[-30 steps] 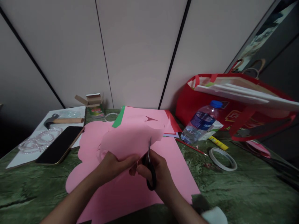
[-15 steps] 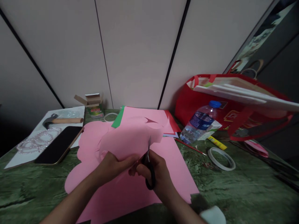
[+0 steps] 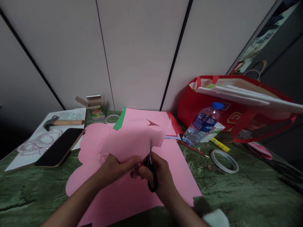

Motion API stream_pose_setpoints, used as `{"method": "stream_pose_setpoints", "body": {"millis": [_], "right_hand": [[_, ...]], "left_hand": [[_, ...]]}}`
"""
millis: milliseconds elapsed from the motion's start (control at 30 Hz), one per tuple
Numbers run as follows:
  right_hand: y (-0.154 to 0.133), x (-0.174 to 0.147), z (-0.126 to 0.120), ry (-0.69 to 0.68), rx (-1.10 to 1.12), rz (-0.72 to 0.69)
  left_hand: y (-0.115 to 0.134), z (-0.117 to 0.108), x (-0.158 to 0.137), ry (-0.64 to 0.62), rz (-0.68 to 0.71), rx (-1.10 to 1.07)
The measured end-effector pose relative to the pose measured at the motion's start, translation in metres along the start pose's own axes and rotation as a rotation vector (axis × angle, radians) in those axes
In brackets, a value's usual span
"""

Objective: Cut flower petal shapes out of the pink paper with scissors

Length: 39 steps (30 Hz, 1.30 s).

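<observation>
A pink sheet of paper is held up off the table by my left hand, whose thumb lies across its lower edge. My right hand grips black-handled scissors, fingers through the loops. The blades point away from me and meet the paper near its right side. Below both hands lies a larger pink sheet flat on the table, with a scalloped pink piece at its left. The fingertips of the left hand are hidden behind the paper.
On the left are a phone, a hammer and beads. At the right stand a water bottle, a tape roll, a glue stick and a red bag. A small box sits near the wall.
Almost nothing differs. Both hands, the paper and the scissors keep nearly the same position.
</observation>
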State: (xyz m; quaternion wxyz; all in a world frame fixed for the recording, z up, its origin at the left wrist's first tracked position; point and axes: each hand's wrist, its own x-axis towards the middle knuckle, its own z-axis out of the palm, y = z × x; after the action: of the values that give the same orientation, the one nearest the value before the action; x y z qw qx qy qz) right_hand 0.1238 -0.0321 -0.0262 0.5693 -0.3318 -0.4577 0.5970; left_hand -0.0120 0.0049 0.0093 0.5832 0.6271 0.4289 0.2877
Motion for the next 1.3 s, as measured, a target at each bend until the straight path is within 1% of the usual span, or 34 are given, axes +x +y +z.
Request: {"method": "stream_pose_setpoints", "body": {"millis": [200, 333, 467, 633, 733, 800, 900, 1100, 1200, 1300], "right_hand": [[-0.001, 0.0, 0.001, 0.02, -0.011, 0.017], [-0.001, 0.001, 0.001, 0.039, -0.034, 0.011], [-0.002, 0.001, 0.001, 0.07, -0.084, 0.02], [-0.002, 0.001, -0.002, 0.077, -0.169, 0.026], [-0.002, 0.002, -0.005, 0.089, -0.222, 0.015], [-0.002, 0.002, -0.007, 0.087, -0.223, 0.014], [-0.003, 0.002, -0.008, 0.089, -0.218, 0.03], [-0.006, 0.002, -0.009, 0.008, -0.207, 0.024], [-0.006, 0.003, -0.009, 0.021, -0.213, 0.016], [-0.006, 0.002, -0.008, 0.057, -0.233, 0.035]], "left_hand": [[-0.007, -0.002, 0.001, -0.012, 0.021, -0.001], [-0.005, -0.002, 0.0, 0.007, 0.007, 0.018], [-0.003, -0.003, 0.0, -0.003, 0.009, 0.042], [-0.002, -0.006, 0.001, -0.03, 0.006, 0.098], [0.0, -0.008, 0.001, -0.053, -0.018, 0.172], [0.001, -0.009, 0.001, -0.073, -0.023, 0.208], [0.0, -0.009, 0.0, -0.092, -0.011, 0.196], [0.0, -0.008, 0.0, -0.088, -0.018, 0.176], [0.002, -0.009, -0.001, -0.093, -0.031, 0.179], [0.004, -0.011, -0.001, -0.099, -0.039, 0.2]]}}
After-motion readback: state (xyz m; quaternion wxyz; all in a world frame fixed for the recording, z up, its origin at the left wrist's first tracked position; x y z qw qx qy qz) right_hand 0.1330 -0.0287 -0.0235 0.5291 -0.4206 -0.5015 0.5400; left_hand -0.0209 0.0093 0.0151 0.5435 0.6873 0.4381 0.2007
